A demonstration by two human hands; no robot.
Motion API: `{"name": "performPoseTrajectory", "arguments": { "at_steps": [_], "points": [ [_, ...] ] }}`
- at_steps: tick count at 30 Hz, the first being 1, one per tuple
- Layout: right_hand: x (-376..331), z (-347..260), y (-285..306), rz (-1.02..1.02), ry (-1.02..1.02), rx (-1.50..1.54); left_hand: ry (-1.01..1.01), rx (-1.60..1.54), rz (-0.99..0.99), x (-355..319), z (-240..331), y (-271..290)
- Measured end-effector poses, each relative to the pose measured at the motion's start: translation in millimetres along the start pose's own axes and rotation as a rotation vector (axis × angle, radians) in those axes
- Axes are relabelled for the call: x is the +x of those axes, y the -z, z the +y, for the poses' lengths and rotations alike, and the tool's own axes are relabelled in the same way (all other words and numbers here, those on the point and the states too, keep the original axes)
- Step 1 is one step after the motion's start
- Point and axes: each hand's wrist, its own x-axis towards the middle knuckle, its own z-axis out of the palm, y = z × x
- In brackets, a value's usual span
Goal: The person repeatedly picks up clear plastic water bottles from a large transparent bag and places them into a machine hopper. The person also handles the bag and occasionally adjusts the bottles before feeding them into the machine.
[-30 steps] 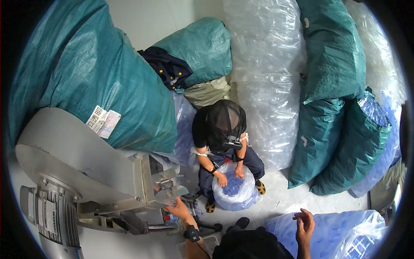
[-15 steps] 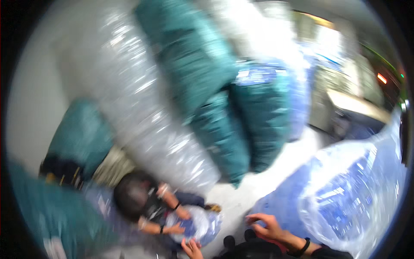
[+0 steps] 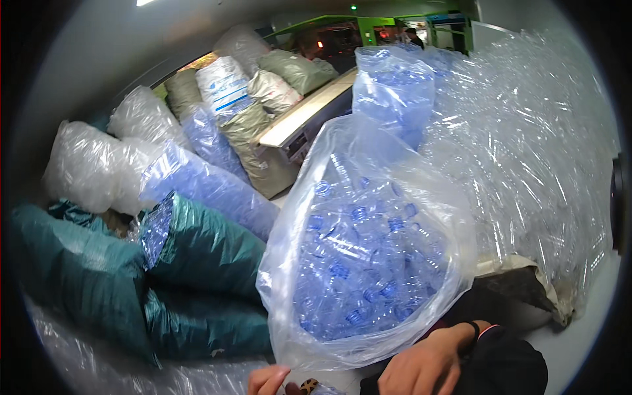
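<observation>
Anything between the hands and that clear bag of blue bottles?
Nothing visible. The right hand lies against the lower edge of the clear bag of blue bottles. The left hand sits just below the bag's bottom fold, with only a small dark object beside its fingers; contact there cannot be told.

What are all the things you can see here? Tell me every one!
Open clear bag of blue bottles: one, clear with blue, centre, just above the hands.
Clear sacks of see-through bottles: a big heap, clear, right side.
Teal sacks: several, dark teal, lower left.
Blue bottle sacks: two or so, blue, left of centre.
White sacks: a few, milky white, far left.
Grey-green sacks: several, stacked at the top.
Pale ledge: one, cream, upper middle.
Green machine: one, far top.
Left hand: bottom edge, fingers curled by a small dark thing, too small to tell.
Right hand: bottom, black wristband, at the bag's lower edge.
</observation>
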Motion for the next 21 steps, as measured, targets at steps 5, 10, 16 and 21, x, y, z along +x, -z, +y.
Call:
{"name": "performPoseTrajectory", "arguments": {
  "at_steps": [5, 10, 16, 21],
  "points": [
    [-28.5, -36.4, 7.7, 0.435, -0.190, -0.752, -0.237, -0.051, -0.438, 115.5, -13.4, -50.9],
    [-53.6, -33.4, 2.2, 0.426, -0.495, -0.883, -0.025, 0.220, -0.577, 158.2, -71.2, -70.2],
    [-70.4, -24.4, 0.0, 0.350, -0.550, -0.864, 0.169, 0.421, -0.509, 190.4, -152.9, -78.7],
    [-68.0, -19.6, 6.3, 0.364, -0.546, -0.806, 0.286, 0.247, -0.474, 200.7, -141.3, -105.3]
  ]
}}
